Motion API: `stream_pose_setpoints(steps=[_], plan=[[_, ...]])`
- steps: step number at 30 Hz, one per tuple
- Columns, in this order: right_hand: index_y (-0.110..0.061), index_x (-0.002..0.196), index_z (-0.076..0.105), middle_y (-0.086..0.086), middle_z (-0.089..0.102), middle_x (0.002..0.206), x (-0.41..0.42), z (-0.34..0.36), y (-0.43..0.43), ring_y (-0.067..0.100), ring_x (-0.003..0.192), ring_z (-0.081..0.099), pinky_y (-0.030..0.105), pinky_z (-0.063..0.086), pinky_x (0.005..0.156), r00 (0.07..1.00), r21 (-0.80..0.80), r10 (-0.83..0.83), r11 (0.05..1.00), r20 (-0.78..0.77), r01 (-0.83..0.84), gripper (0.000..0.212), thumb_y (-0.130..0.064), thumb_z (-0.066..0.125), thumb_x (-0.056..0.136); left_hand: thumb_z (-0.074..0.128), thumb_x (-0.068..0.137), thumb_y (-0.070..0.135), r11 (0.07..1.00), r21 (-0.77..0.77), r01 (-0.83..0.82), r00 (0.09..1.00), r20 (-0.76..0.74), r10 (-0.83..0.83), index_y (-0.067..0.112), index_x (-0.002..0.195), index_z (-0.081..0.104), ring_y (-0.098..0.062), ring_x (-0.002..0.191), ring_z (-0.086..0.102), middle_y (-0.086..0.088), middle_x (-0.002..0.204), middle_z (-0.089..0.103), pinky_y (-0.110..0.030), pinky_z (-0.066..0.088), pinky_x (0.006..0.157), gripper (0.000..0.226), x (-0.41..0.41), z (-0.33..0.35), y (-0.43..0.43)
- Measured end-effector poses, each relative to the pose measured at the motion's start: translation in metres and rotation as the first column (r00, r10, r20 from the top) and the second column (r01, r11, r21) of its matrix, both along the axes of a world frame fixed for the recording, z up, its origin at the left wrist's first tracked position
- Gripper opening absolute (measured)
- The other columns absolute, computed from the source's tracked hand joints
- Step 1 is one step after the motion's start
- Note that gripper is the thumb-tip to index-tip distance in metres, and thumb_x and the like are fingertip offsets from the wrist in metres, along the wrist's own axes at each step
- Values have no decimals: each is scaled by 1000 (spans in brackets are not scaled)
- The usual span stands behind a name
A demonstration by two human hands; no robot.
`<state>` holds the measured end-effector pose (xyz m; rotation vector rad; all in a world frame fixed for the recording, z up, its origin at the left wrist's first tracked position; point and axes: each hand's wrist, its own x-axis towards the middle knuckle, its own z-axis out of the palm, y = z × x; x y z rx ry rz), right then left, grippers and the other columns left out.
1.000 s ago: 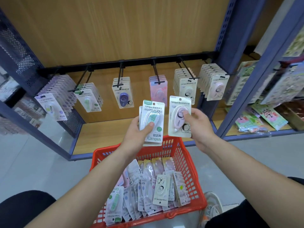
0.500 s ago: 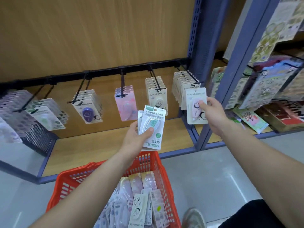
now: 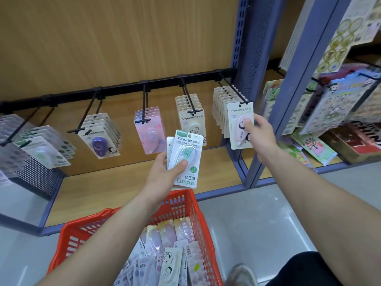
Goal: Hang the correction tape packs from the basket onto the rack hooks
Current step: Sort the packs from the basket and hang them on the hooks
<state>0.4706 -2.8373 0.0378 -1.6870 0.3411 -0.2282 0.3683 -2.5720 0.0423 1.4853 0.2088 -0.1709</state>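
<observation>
My right hand (image 3: 258, 134) pinches a pink correction tape pack (image 3: 239, 124) whose top hole sits at the tip of the rightmost rack hook (image 3: 235, 89), in front of a row of like packs. My left hand (image 3: 162, 172) grips a small stack of packs, the front one a green Campus pack (image 3: 186, 156), held above the red basket (image 3: 185, 205). Several more packs (image 3: 165, 254) lie in the basket. The black rack bar (image 3: 123, 87) carries further hooks with purple, pink and beige packs.
A blue shelf upright (image 3: 249, 58) stands just right of the rightmost hook. Sticker sheets (image 3: 334, 104) hang on the neighbouring rack at right. A black mesh panel (image 3: 35, 174) is at lower left. A wooden shelf board (image 3: 115, 182) lies under the hooks. A shoe (image 3: 241, 275) is beside the basket.
My right hand has carried the pink pack up and to the right, from beside the left hand to the rightmost hook's tip. The left hand keeps its stack. The view has swung right.
</observation>
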Motion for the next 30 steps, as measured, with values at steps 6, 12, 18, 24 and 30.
stream_pose_setpoints(steps=[6, 12, 18, 24, 30], plan=[[-19, 129, 62, -5, 69, 114, 2, -6, 4, 12, 101, 67, 28, 51, 73, 997, 2, -83, 997, -10, 83, 28, -29, 47, 107, 72, 95, 17, 1000, 9, 0, 1000, 0, 0, 23, 138, 54, -22, 95, 77, -1, 117, 76, -35, 64, 72, 47, -2, -2, 6], [-22, 132, 60, -7, 68, 115, 10, -11, 7, 12, 101, 65, 28, 50, 75, 998, -68, -59, 996, -16, 58, 31, -34, 50, 106, 72, 95, 18, 1000, 14, -5, 1000, -8, 5, 24, 136, 55, -21, 95, 78, 2, 116, 76, -34, 64, 72, 45, 1, -3, 8], [-27, 144, 53, 4, 57, 139, 13, -11, 19, 28, 116, 60, 37, 50, 88, 981, -268, -138, 958, -135, 98, 45, -38, 57, 100, 71, 95, 13, 1000, 6, -8, 1000, 4, 8, 26, 130, 56, -20, 92, 78, 2, 114, 76, -33, 64, 68, 41, -3, 5, 8], [-26, 90, 58, -1, 58, 93, -29, -1, 57, 22, 77, 54, 34, 45, 79, 951, -276, 57, 950, -304, -146, 22, -48, 61, 89, 76, 91, 10, 999, 48, -13, 1000, 25, 12, 22, 136, 51, -18, 88, 78, -1, 117, 74, -31, 62, 61, 53, -16, 14, 22], [-23, 120, 66, 6, 77, 103, -96, 43, 147, 28, 86, 77, 37, 61, 68, 831, 215, 490, 869, -264, -445, 36, -44, 40, 108, 81, 86, 13, 993, 55, -107, 992, 67, 103, 20, 139, 48, -22, 98, 76, -3, 122, 72, -43, 65, 73, 63, -38, 26, 54]])
